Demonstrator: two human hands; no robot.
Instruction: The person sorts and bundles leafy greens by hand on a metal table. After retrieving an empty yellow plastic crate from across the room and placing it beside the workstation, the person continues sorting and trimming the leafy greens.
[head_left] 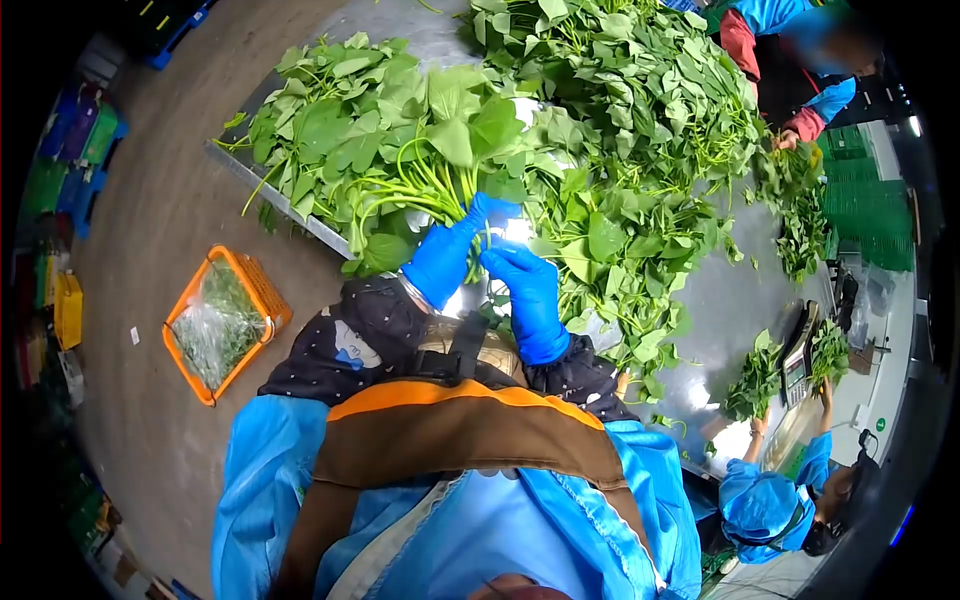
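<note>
My left hand, in a blue glove, is closed round the stems of a bunch of leafy greens, whose leaves point away from me. Close beside it on the right, my right hand, also gloved in blue, has its fingers bent at the lower stems; whether it grips any of them is hard to tell. Both hands are above the near edge of a metal table. Large heaps of loose greens lie on the table behind and to the right of the bunch.
An orange basket with greens and clear plastic stands on the floor at left. One co-worker holds greens near a scale at lower right. Another co-worker's hand touches greens at upper right. Green crates are stacked beyond.
</note>
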